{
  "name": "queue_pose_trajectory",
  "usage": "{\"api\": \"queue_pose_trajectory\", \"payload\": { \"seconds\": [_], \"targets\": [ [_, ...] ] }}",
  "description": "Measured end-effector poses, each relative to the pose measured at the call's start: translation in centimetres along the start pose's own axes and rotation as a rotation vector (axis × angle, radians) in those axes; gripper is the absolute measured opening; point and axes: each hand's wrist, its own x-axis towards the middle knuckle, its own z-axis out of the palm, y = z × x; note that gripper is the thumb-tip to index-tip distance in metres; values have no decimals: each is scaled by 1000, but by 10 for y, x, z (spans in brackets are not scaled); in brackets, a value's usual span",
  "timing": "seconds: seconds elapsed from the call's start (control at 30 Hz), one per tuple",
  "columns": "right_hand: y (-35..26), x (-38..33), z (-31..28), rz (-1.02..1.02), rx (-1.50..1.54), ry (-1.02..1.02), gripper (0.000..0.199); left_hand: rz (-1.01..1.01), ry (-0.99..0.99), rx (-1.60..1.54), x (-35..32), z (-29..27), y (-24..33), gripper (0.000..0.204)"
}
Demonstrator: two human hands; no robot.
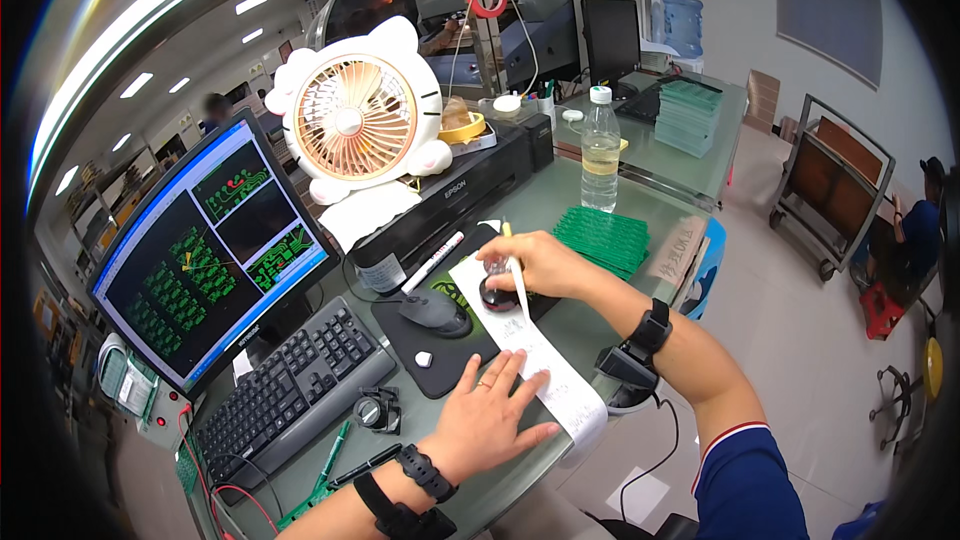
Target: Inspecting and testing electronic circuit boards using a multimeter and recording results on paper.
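Note:
A long white paper strip (545, 370) with dark marks runs across the desk, its near end curling over the edge. My left hand (490, 415) lies flat on the strip's left edge, fingers spread, a ring on one finger. At the strip's far part, my right hand (535, 265) closes round a small dark round object (497, 295) with a clear upper part; its exact kind I cannot make out. A narrow white piece (521, 290) stands up beside those fingers. Left of the strip, a black mouse (436, 312) rests on a dark mouse pad (440, 365) with a small white piece.
A keyboard (300, 380) and monitor (215, 250) stand at the left. Behind are a cat-shaped fan (350, 120), a black printer (450, 195) and a marker (432, 262). A bottle (600, 155) stands near stacked green boards (602, 240). Pens (365, 465) lie near my left forearm.

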Motion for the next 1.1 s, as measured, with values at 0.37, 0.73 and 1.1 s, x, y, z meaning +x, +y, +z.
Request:
{"api": "queue_pose_trajectory", "payload": {
  "seconds": [0.37, 0.73, 1.1],
  "targets": [
    [11, 10, 10, 43, 125, -95, 38, -40, 98, 59, 22, 10, -32, 72],
    [20, 23, 27, 105, -52, -7, 42, -7, 91, 43, 15, 11, -17, 76],
    [17, 12, 5, 247, 550, 102, 58, 32, -61, -236, -88, -89, 15, 40]
  ]
}}
